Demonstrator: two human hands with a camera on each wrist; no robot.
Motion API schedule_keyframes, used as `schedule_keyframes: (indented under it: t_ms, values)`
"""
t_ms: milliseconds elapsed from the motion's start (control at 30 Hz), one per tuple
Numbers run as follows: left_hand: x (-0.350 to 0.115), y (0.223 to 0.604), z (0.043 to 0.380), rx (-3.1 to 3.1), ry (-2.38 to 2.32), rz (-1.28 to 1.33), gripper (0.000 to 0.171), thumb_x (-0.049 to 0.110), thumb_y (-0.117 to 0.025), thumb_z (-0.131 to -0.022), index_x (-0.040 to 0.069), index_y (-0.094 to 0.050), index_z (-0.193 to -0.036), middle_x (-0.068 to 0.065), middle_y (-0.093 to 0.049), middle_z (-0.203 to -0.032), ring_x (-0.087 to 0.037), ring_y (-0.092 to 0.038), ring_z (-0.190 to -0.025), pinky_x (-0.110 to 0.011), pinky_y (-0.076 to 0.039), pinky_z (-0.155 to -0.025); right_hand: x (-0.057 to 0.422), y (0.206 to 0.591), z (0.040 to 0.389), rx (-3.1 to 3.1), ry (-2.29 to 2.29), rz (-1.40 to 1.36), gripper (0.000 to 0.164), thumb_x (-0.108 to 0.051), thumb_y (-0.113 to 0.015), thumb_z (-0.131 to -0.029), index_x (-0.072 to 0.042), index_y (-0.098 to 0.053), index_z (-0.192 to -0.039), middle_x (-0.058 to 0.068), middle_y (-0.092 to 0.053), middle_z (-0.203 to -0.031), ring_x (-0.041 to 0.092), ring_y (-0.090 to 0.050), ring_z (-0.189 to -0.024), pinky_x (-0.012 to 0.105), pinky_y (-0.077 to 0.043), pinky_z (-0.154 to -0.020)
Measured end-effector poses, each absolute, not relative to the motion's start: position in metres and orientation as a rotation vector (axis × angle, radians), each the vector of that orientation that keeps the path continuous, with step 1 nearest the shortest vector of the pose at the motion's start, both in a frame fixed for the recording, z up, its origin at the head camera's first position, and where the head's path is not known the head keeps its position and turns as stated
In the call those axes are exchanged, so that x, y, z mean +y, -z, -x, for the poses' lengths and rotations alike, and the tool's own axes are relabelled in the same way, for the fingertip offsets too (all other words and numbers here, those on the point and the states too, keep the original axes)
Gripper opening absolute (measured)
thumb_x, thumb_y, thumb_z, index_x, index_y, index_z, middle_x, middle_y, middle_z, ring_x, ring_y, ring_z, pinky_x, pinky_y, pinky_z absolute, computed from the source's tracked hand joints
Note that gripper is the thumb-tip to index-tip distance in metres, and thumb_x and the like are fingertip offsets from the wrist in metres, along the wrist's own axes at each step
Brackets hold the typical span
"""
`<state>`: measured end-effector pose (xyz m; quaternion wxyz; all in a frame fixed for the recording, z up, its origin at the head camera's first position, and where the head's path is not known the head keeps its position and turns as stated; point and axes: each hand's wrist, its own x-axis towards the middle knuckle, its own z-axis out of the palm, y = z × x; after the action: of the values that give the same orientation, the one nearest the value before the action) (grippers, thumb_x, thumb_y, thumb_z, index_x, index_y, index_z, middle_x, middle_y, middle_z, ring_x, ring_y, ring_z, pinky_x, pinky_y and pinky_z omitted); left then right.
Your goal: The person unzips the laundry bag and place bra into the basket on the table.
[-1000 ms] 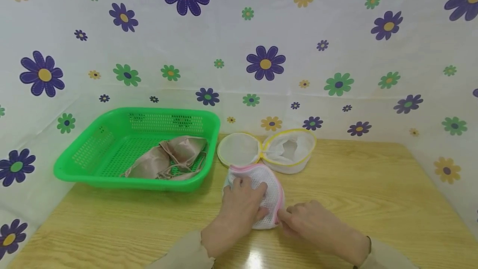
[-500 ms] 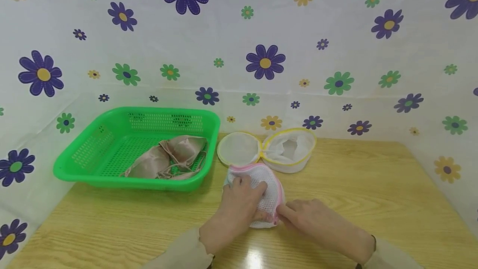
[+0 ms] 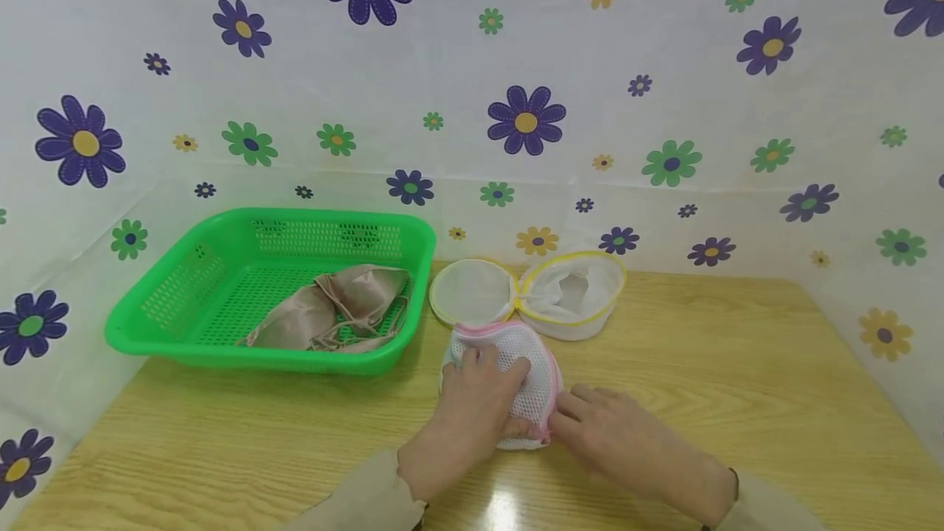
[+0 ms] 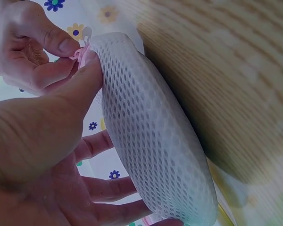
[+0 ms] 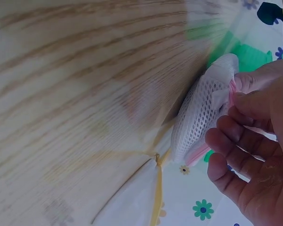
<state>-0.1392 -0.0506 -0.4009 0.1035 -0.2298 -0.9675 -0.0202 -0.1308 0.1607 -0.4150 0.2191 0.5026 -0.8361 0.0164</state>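
A white mesh laundry bag (image 3: 542, 379) with a pink zipper edge (image 3: 555, 375) lies on the table in front of me. My left hand (image 3: 475, 400) holds it from above, fingers spread over the mesh, the thumb pressing near the zipper's end. At the bag's near right corner, my right hand (image 3: 615, 437) pinches the pink zipper pull (image 4: 79, 53) between thumb and forefinger, as the left wrist view shows. The bag looks rounded and padded in both wrist views; its contents are hidden.
At the left stands a green plastic basket (image 3: 177, 357) with a satiny beige bra (image 3: 361, 297) inside. Just behind the bag, a second white mesh laundry bag (image 3: 583, 330) with yellow trim lies unzipped, its round lid (image 3: 472, 293) folded out. A flower-print cloth (image 3: 664, 47) hangs behind the wooden table (image 3: 708, 351).
My right hand's fingers have shifted slightly at the zipper's end. The left thumb has moved toward the bag's near right corner. The basket and the yellow-trimmed bag have stayed put.
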Motion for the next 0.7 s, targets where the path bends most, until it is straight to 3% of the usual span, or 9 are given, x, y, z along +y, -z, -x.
schedule_keyframes:
  t_ms: [233, 467, 700]
  values:
    - [-0.0503, 0.3999, 0.1392, -2.867, 0.033, 0.687, 0.064, 0.065, -0.079, -0.065, 0.022, -0.057, -0.108, -0.013, -0.062, -0.102, -0.031, -0.06, -0.092, -0.046, -0.052, -0.067, 0.1643, 0.4161, 0.1351, -2.337, -0.183, -1.33, 0.026, -0.008, -0.078, -0.078, -0.017, -0.064, -0.099, -0.01, -0.056, -0.084, 0.004, -0.053, -0.074, 0.018, -0.049, -0.066]
    - [-0.0501, 0.3985, 0.1394, -2.908, -0.003, 0.699, 0.067, 0.068, -0.077, -0.065, 0.023, -0.058, -0.11, -0.012, -0.06, -0.105, -0.03, -0.057, -0.096, -0.048, -0.054, -0.071, 0.1685, 0.4171, 0.1387, -2.411, -0.258, -1.276, 0.015, -0.009, -0.074, -0.088, -0.016, -0.065, -0.097, -0.009, -0.057, -0.084, 0.003, -0.054, -0.075, 0.017, -0.049, -0.064]
    - [-0.052, 0.4006, 0.1396, -2.86, 0.016, 0.715, 0.064, 0.065, -0.081, -0.065, 0.021, -0.057, -0.105, -0.01, -0.06, -0.104, -0.03, -0.058, -0.097, -0.047, -0.054, -0.071, 0.1698, 0.4188, 0.1397, -2.43, -0.288, -1.263, 0.014, -0.008, -0.073, -0.088, -0.016, -0.064, -0.095, -0.01, -0.056, -0.081, 0.001, -0.05, -0.072, 0.015, -0.047, -0.062]
